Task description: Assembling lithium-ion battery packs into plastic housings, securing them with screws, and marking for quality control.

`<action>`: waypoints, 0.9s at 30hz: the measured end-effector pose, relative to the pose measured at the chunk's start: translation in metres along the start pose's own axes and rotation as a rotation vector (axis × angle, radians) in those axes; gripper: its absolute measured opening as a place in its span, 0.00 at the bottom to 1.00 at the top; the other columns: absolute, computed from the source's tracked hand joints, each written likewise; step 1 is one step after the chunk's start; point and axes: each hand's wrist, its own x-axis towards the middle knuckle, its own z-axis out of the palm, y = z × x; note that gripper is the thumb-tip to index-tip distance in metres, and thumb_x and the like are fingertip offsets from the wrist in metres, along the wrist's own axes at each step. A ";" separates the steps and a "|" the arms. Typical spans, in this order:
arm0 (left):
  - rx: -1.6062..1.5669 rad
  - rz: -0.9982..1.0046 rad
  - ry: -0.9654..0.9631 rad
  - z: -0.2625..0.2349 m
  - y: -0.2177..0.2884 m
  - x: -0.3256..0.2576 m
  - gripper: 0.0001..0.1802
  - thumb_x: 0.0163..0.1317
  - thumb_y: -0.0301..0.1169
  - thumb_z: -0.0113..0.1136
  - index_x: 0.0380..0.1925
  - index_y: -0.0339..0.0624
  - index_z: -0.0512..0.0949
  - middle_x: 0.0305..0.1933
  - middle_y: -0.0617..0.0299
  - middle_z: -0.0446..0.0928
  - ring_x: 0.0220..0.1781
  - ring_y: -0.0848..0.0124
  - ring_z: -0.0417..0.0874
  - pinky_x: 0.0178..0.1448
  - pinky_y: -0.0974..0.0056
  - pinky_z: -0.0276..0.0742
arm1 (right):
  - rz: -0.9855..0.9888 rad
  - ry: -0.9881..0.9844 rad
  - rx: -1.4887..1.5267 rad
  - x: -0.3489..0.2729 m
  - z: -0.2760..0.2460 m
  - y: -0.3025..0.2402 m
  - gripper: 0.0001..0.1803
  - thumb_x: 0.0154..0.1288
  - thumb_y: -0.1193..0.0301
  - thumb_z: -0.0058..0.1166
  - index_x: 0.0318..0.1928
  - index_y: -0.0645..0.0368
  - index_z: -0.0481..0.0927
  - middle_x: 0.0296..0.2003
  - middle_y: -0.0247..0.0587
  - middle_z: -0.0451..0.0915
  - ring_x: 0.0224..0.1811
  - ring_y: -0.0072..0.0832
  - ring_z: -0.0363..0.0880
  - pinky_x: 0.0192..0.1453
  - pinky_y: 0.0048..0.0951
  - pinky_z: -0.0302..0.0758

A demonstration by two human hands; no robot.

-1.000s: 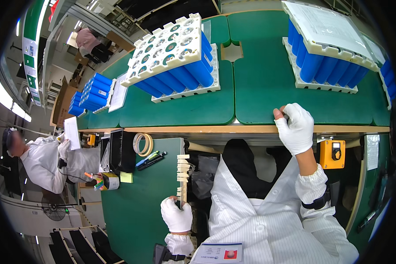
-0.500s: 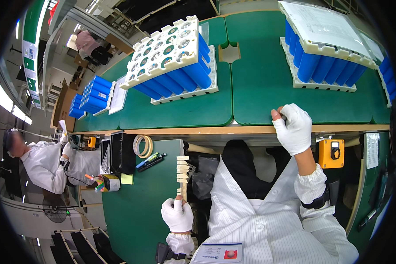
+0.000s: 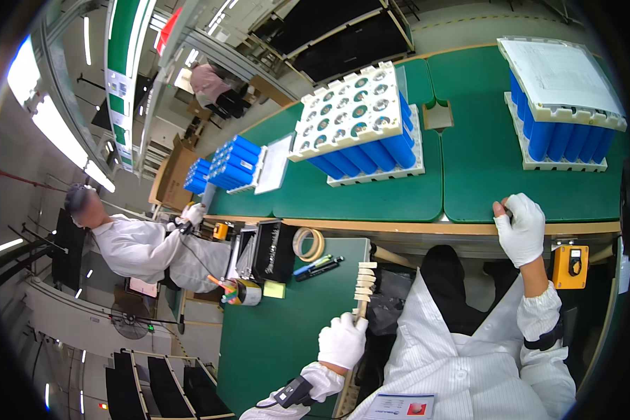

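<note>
My left hand [image 3: 343,341], in a white glove, is at the right edge of the green side table [image 3: 287,336]. Its fingers are curled in just below a row of short cream tape strips [image 3: 365,281] stuck along that edge; whatever they grip is hidden. My right hand [image 3: 522,232], gloved with bare fingertips, hovers by the front edge of the long green workbench [image 3: 357,206]. Thumb and forefinger are pinched together there, and I cannot make out anything between them. Beyond stands a pack of blue cylindrical cells [image 3: 360,159] under a white holder plate [image 3: 346,112].
Another blue cell pack [image 3: 563,136] with a paper sheet [image 3: 556,73] on top stands right. On the side table are tape rolls [image 3: 308,243], pens [image 3: 318,268], a black bin [image 3: 274,252] and a pen cup [image 3: 248,292]. A co-worker [image 3: 143,245] is at left. A yellow switch box [image 3: 570,267] hangs below the bench.
The view has swung left, so the scene sits farther right. My left hand stays by the tape strips, its fingers now curled over the edge. My right hand keeps its pinch near the bench edge.
</note>
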 end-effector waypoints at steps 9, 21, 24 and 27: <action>0.048 0.106 -0.136 -0.003 0.004 0.022 0.08 0.65 0.36 0.52 0.32 0.49 0.78 0.35 0.58 0.74 0.37 0.59 0.79 0.31 0.53 0.76 | -0.009 -0.004 0.005 -0.004 -0.005 -0.002 0.09 0.58 0.72 0.63 0.26 0.57 0.74 0.22 0.41 0.73 0.25 0.42 0.74 0.31 0.40 0.69; -0.397 0.036 -0.137 -0.008 -0.023 0.011 0.08 0.49 0.33 0.66 0.30 0.48 0.80 0.40 0.55 0.76 0.41 0.54 0.81 0.43 0.53 0.81 | -0.029 0.029 0.032 0.002 0.006 0.000 0.09 0.56 0.70 0.63 0.24 0.53 0.75 0.21 0.38 0.74 0.25 0.40 0.77 0.31 0.39 0.73; -0.583 -0.040 -0.116 0.003 -0.033 0.006 0.11 0.49 0.30 0.65 0.35 0.49 0.80 0.39 0.56 0.76 0.41 0.55 0.82 0.43 0.55 0.80 | -0.023 0.039 0.029 0.001 0.005 0.006 0.09 0.56 0.69 0.63 0.24 0.53 0.75 0.20 0.37 0.74 0.24 0.40 0.76 0.30 0.38 0.72; -0.618 -0.081 -0.133 0.000 -0.030 0.004 0.13 0.49 0.28 0.64 0.38 0.49 0.81 0.37 0.56 0.76 0.39 0.55 0.81 0.42 0.55 0.79 | -0.021 0.049 0.039 0.000 0.005 0.005 0.09 0.57 0.69 0.63 0.24 0.53 0.76 0.20 0.37 0.74 0.24 0.40 0.76 0.29 0.38 0.72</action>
